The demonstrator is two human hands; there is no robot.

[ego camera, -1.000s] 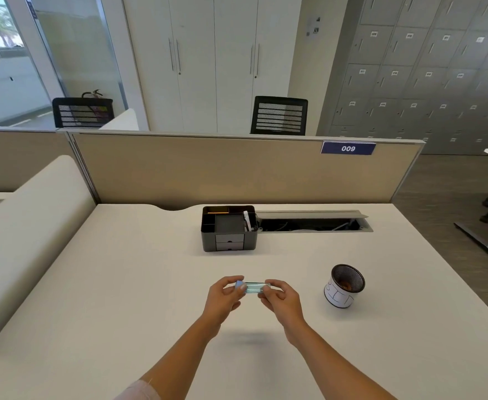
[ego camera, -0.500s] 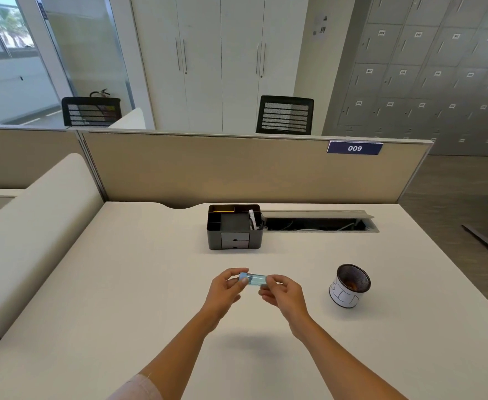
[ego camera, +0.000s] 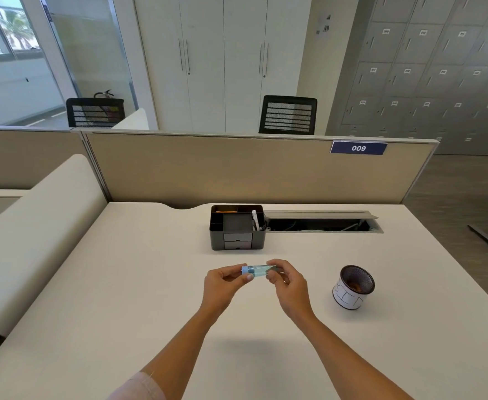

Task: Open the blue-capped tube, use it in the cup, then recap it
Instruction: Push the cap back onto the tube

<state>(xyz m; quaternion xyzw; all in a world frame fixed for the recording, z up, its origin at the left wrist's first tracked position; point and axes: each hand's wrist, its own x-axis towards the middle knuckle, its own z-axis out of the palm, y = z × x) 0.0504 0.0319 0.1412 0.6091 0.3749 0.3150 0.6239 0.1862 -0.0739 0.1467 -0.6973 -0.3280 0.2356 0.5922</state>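
A small clear tube [ego camera: 259, 270] with a light blue cap [ego camera: 245, 269] lies level between both hands, above the middle of the white desk [ego camera: 121, 298]. My left hand [ego camera: 222, 284] pinches the capped end with thumb and fingers. My right hand [ego camera: 289, 284] grips the tube's other end. The cap sits on the tube. To the right stands a white cup [ego camera: 352, 287] with a dark mesh inside, tilted toward me, about a hand's width from my right hand.
A black desk organiser [ego camera: 237, 228] with drawers and pens stands behind the hands. Right of it is an open cable slot [ego camera: 320, 223] in the desk. A beige partition [ego camera: 237, 168] closes the far edge; a padded divider [ego camera: 35, 226] runs along the left.
Both hands keep their hold on the tube in nearly the same spot. The fingers have shifted slightly on the cap end. The view has drifted a little.
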